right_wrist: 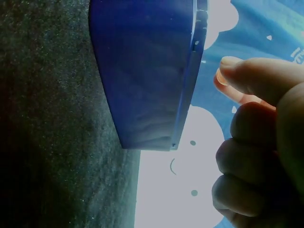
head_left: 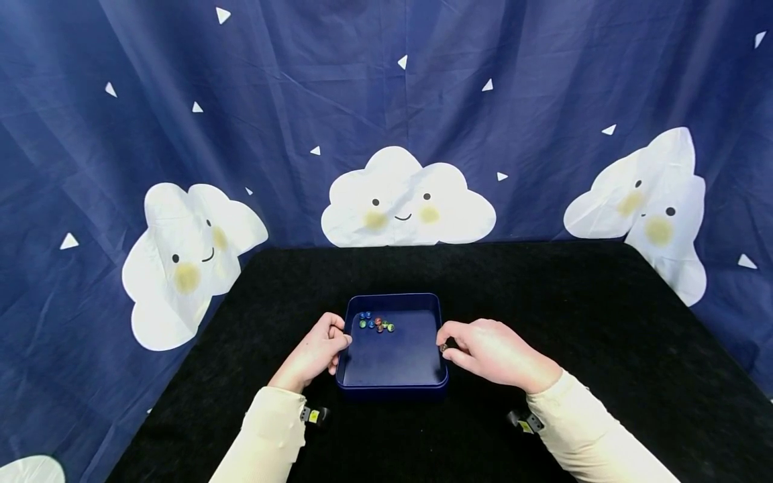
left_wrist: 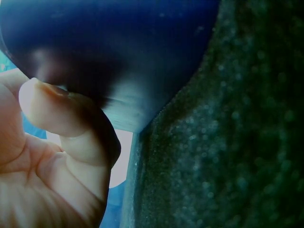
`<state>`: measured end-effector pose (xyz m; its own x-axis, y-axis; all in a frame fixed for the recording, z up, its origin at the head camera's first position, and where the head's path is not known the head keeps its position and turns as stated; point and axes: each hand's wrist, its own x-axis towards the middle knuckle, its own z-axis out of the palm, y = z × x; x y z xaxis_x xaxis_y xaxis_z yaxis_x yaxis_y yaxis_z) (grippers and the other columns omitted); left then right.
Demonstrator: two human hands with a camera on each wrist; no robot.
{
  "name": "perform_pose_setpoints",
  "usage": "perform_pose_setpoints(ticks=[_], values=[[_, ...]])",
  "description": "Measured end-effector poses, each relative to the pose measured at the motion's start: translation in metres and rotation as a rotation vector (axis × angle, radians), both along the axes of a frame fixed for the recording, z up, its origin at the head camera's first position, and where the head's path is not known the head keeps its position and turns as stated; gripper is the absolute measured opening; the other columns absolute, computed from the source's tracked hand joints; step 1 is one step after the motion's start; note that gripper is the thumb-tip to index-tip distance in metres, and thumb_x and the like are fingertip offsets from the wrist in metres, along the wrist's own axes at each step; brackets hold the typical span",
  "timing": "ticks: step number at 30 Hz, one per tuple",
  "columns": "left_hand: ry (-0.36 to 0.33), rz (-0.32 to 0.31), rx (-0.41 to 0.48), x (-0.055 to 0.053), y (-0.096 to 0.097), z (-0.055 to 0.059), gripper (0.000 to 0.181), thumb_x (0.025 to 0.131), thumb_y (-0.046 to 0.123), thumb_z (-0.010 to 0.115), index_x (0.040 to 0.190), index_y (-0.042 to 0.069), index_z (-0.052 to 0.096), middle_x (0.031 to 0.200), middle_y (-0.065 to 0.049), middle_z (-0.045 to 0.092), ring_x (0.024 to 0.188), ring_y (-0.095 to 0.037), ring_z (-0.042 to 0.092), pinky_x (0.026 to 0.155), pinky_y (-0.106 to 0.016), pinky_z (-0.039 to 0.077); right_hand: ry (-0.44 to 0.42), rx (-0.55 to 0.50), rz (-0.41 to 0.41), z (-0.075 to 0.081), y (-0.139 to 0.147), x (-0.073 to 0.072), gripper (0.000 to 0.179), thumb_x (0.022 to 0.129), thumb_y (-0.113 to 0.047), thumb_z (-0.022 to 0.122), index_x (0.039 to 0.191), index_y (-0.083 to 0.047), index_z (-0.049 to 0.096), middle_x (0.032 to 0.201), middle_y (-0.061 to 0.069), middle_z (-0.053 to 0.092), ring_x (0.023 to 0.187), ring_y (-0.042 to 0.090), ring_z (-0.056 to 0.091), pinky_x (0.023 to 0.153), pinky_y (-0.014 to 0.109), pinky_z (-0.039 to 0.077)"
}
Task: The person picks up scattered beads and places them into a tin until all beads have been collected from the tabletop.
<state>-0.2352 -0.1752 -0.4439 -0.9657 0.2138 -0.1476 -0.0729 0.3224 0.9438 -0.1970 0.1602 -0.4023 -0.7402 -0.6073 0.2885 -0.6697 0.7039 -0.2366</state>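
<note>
A dark blue square tray (head_left: 391, 387) with upright walls lies on the black cloth. Several small glass marbles (head_left: 378, 322), blue, green and reddish, are grouped in its far left part. My left hand (head_left: 313, 351) grips the tray's left wall, thumb at the rim and curled fingers along the outside. Between thumb and index finger, my right hand (head_left: 496, 350) pinches a small brownish marble (head_left: 443, 347) at the tray's right rim. In the right wrist view that marble (right_wrist: 222, 76) is mostly covered by the fingertips, above rim level, with the other fingers curled into the palm.
Black cloth (head_left: 519, 288) covers the table around the tray. Behind it hangs a blue curtain (head_left: 362, 87) printed with white clouds and small triangles. Small dark wrist devices (head_left: 315, 416) sit by both cream sleeves.
</note>
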Motion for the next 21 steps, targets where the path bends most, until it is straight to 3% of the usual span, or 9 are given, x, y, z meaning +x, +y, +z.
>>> perform_pose_setpoints(ticks=[6,10,17,21], values=[[0.003,-0.011,0.001,0.011,0.006,0.021,0.025,0.086,0.003,0.056,0.105,0.003,0.040,0.074,-0.014,0.050,0.049,-0.018,0.045,0.040,-0.027,0.043,0.002,-0.004,-0.005,0.000,0.000,0.000,0.016,0.086,-0.033,0.065,0.101,-0.032,0.059,0.060,-0.019,0.040,0.051,-0.001,0.039,0.050,0.018,0.037],[0.007,-0.014,0.010,0.014,0.007,0.026,0.025,0.086,0.002,0.056,0.105,0.002,0.040,0.075,-0.018,0.049,0.048,-0.018,0.045,0.039,-0.027,0.042,0.011,-0.002,-0.013,-0.001,0.000,-0.001,0.017,0.086,-0.033,0.065,0.101,-0.032,0.059,0.060,-0.019,0.040,0.051,-0.001,0.040,0.051,0.018,0.038],[-0.001,0.001,0.007,-0.001,-0.001,-0.001,0.033,0.086,0.007,0.059,0.111,0.001,0.039,0.075,-0.012,0.049,0.048,-0.018,0.045,0.039,-0.028,0.042,-0.006,-0.002,-0.022,-0.001,0.000,-0.002,0.017,0.086,-0.034,0.065,0.102,-0.033,0.059,0.060,-0.019,0.040,0.050,-0.001,0.040,0.050,0.018,0.038],[-0.001,-0.008,0.019,-0.001,-0.002,-0.004,0.035,0.085,0.008,0.059,0.112,0.000,0.039,0.075,-0.010,0.049,0.048,-0.018,0.046,0.039,-0.028,0.043,-0.016,0.002,-0.030,-0.001,0.000,-0.002,0.017,0.086,-0.034,0.065,0.102,-0.033,0.059,0.059,-0.019,0.040,0.050,-0.001,0.040,0.050,0.019,0.038]])
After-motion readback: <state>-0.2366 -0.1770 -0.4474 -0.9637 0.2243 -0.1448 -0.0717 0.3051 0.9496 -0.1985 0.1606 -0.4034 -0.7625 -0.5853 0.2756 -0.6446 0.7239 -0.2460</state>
